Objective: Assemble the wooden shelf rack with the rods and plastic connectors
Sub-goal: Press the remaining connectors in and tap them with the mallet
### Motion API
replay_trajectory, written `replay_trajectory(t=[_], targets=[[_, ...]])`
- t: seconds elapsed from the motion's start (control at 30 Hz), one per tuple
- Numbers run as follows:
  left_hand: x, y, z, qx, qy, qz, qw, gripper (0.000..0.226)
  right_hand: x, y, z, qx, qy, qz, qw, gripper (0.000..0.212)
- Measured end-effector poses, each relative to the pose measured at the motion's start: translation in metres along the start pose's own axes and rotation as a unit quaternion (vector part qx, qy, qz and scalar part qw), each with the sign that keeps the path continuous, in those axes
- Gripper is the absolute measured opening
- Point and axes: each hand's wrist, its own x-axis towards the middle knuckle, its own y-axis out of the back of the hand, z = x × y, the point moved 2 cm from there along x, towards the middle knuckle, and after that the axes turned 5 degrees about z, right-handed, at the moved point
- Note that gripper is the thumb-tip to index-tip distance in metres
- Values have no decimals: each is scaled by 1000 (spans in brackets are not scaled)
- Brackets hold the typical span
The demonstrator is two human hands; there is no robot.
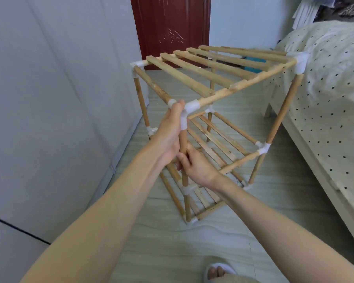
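The wooden shelf rack [213, 72] stands on the floor with three slatted tiers joined by white plastic connectors. My left hand [169, 131] grips the near top corner connector [189, 109] and the upper part of the near upright rod [183, 139]. My right hand [196, 164] holds the same rod lower down, its fingers curled round it just under the left hand. The middle tier [219, 144] and the bottom tier [202, 198] show through the frame.
A bed [325, 103] with a dotted cover stands close on the right, touching the rack's far right corner. A pale wall [49, 99] runs along the left. A dark red door [170, 27] is behind. My slippered foot [218, 271] is on the tiled floor.
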Motion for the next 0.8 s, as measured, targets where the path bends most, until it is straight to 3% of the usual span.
replay_trajectory(t=[0.23,0.4,0.5,0.6,0.67,0.8], targets=[[-7,6,0,-12,5,-34,999,32,-6,0,-13,16,-25,-18,999,17],[-3,10,-5,-32,3,-35,999,38,-6,21,-20,13,-69,-87,994,22],[2,9,-7,-59,-18,-72,996,36,0,58,-34,91,-60,8,994,18],[5,10,-9,-15,-42,-69,997,45,14,90,-48,239,-75,143,958,42],[7,9,-9,6,-64,-70,995,45,25,97,-52,325,-120,156,925,51],[7,8,-10,17,-56,-121,991,47,40,93,-51,442,-138,159,872,43]])
